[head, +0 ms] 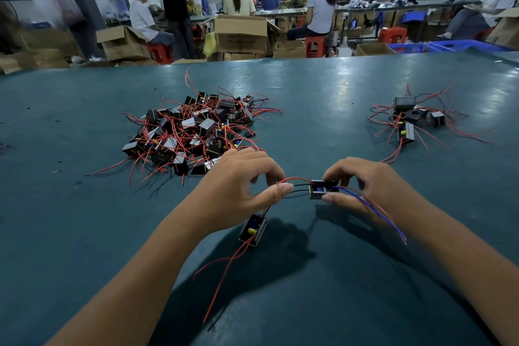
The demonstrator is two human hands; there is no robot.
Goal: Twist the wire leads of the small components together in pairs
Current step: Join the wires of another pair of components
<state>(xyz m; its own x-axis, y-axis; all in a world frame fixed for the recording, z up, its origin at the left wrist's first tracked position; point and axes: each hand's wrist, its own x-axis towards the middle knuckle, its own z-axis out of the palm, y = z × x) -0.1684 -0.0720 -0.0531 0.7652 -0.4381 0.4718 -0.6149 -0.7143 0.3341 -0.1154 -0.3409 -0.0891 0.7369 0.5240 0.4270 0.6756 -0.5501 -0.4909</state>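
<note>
At the centre of the frame, just right of the middle, the right hand [368,185] pinches a small black component [323,189] between thumb and curled fingers, holding it above the bench [309,98]. The component's long axis runs roughly left to right across the frame. Its red and black leads [299,185] exit the left end and run horizontally to the left hand [238,185], which pinches their ends between thumb and forefinger. A blue lead [373,212] and a thin red one leave the right end, passing under the right hand toward the lower right. A second component [252,230], with a yellow part visible on its face, hangs tilted below the left hand; its upper leads rise into that hand's grip and its red leads [224,270] trail toward the lower centre. No legible markings can be read on either component. A large pile of components [193,132] lies at centre left, beyond the left hand. A smaller group [410,118] lies at the upper right, well apart from both hands.
</note>
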